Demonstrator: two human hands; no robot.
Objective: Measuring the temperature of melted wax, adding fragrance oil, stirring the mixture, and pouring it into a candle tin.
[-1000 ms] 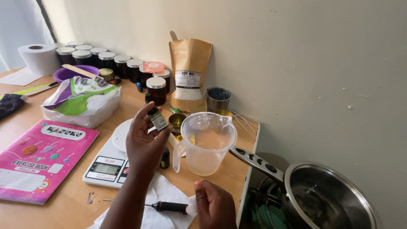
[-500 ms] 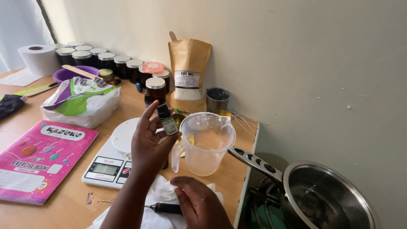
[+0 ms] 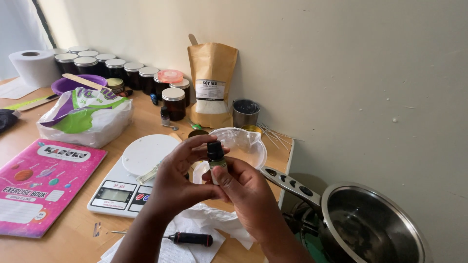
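A small dark dropper bottle [image 3: 215, 155] with a black cap stands upright between both my hands, just in front of a clear plastic measuring jug [image 3: 242, 144]. My left hand [image 3: 179, 181] grips the bottle from the left, fingers curled over its top. My right hand [image 3: 243, 195] holds it from the right, thumb pressed on the bottle's body. The bottle's lower half is hidden by my fingers.
A white kitchen scale [image 3: 134, 176] lies left of my hands. A steel pot [image 3: 370, 224] with a long handle sits at the right edge of the table. A brown paper pouch [image 3: 211, 83], dark jars [image 3: 174, 102], a plastic bag [image 3: 85, 117], a pink exercise book [image 3: 41, 182] and a black-handled tool [image 3: 187, 238] lie around.
My right hand came up from the tissue near the table's front edge and took hold of the bottle. The left hand lowered the bottle slightly, toward the jug's front.
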